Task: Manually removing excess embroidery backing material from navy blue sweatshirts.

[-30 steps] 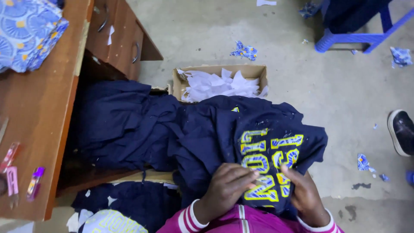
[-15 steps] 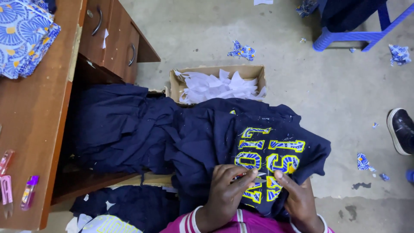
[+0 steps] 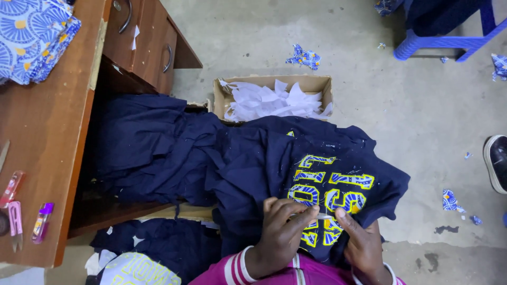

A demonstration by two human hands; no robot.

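A dark navy garment [image 3: 253, 163] lies over my lap, with yellow and blue patterned appliqué letters [image 3: 330, 192] sewn on it. My left hand [image 3: 282, 229] rests on the lower letters, fingers curled and pinching at the fabric edge. My right hand [image 3: 362, 240] holds the cloth just to the right, its thumb pointing toward the left fingertips. Something thin and pale sits between the two hands; I cannot tell what it is. Pink striped cuffs show at both wrists.
A wooden desk [image 3: 47, 158] with drawers stands at left, bearing blue patterned cloth [image 3: 34, 39], a purple lighter [image 3: 42, 221] and pink snips [image 3: 15, 224]. A cardboard box of white scraps [image 3: 274, 97] sits ahead. A blue stool [image 3: 449, 26] and someone's shoe [image 3: 496, 161] are at right.
The garment has slid toward me and slightly right. Both hands have drawn closer together on the lower letters, fingertips now almost touching.
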